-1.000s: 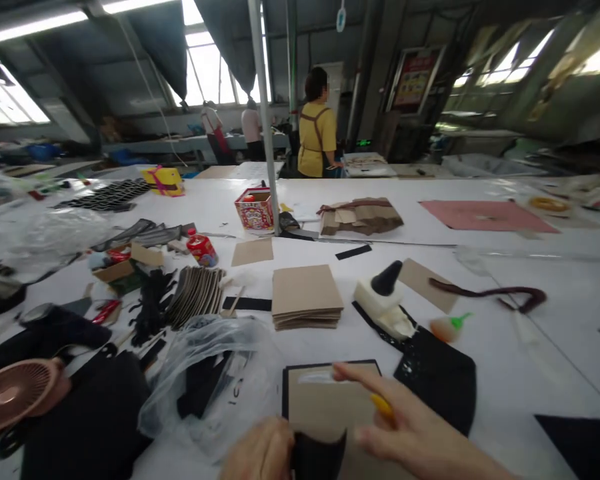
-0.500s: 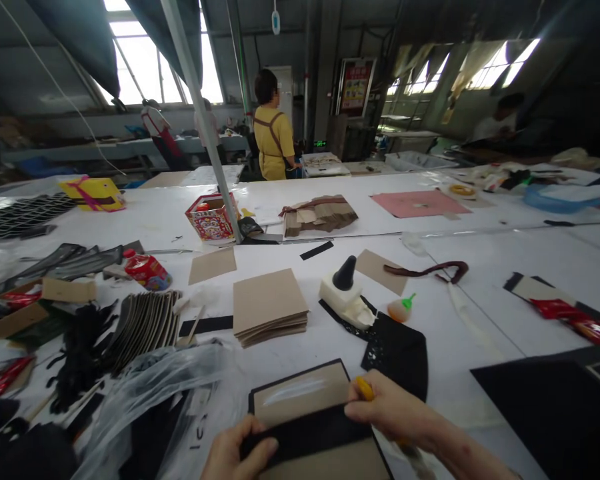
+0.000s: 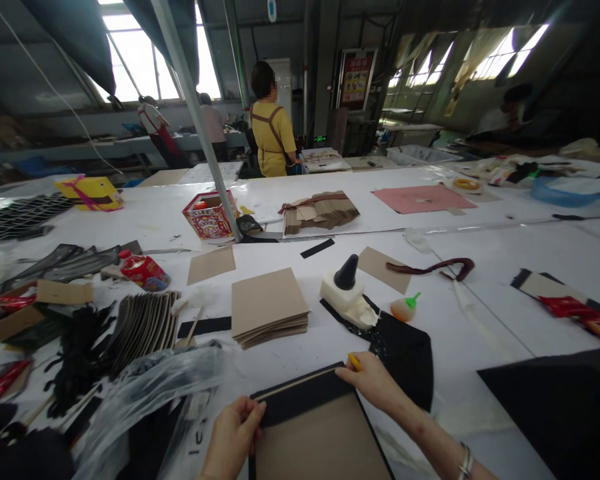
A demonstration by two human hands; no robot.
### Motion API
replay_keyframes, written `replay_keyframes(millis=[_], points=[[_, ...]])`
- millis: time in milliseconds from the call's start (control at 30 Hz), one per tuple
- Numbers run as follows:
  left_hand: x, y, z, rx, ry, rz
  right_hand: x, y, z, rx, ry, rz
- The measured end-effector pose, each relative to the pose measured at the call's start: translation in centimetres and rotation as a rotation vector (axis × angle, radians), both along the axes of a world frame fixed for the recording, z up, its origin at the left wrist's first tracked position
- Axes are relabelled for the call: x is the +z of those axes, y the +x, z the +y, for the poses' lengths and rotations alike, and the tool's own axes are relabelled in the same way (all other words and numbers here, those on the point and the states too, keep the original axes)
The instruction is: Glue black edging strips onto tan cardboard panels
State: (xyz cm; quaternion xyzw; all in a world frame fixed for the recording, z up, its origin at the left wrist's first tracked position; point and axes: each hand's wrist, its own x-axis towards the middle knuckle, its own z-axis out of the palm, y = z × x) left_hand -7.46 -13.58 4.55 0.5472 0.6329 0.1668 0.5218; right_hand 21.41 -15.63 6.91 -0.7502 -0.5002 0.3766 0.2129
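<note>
A brown cardboard panel lies on black sheet material at the near table edge, and a black flap is folded over its far end. My left hand pinches the flap's left corner. At the flap's right corner my right hand presses down while its closed fingers hold a small yellow tool. A stack of brown cardboard squares sits just beyond the panel.
A white glue pot with a black cone and a small orange bottle stand right of the stack. Clear plastic bags and black scraps lie on the left. A metal pole rises mid-table. A person in yellow stands beyond the table.
The black flap has been drawn up over the panel's far end, covering the glue streak. Both hands slid away from me to its corners. The camera shifted slightly.
</note>
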Motion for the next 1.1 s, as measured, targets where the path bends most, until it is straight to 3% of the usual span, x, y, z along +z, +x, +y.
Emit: replay_keyframes(millis=[233, 700, 1100], points=[[0.1, -0.4, 0.1, -0.065, 0.079, 0.180, -0.4, -0.6, -0.1, 0.010, -0.017, -0.119], [0.6, -0.2, 0.1, 0.001, 0.103, 0.214, -0.1, -1.5, -0.1, 0.057, -0.035, -0.255], [0.3, 0.1, 0.0, 0.039, 0.213, 0.259, -2.2, -1.2, -0.1, 0.150, -0.016, -0.312]])
